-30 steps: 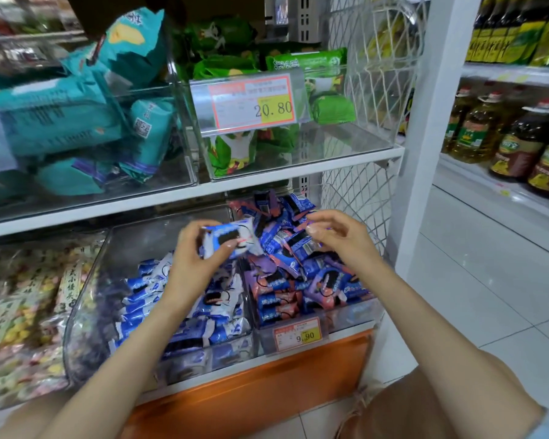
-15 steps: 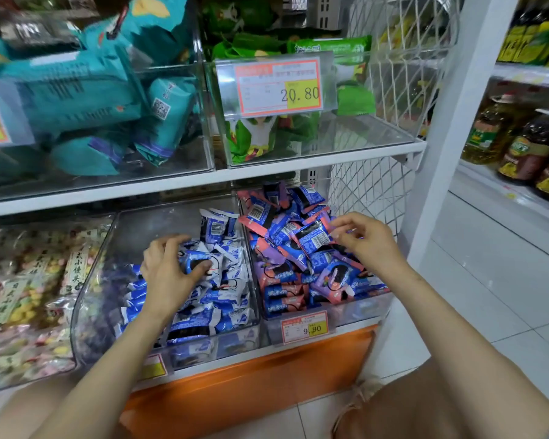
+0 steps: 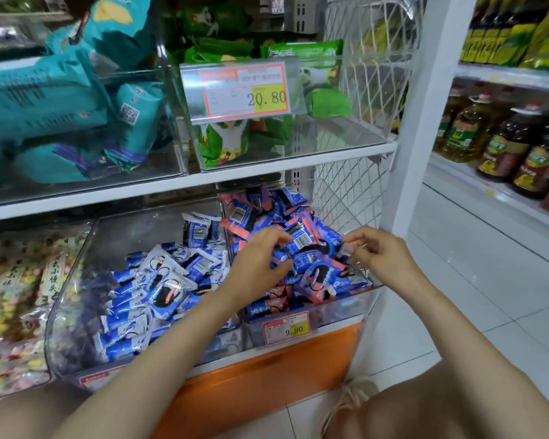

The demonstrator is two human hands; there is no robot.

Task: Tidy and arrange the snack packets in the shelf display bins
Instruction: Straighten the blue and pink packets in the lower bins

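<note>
Bright even light, blurred edges, wide-angle bowing

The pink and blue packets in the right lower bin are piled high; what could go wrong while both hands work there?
1. The pink and blue packets rise above the bin's front wall, so a push from the left hand or right hand may spill some onto the floor.
2. Some could slide into the neighbouring blue and white packets, mixing the two kinds.
</note>
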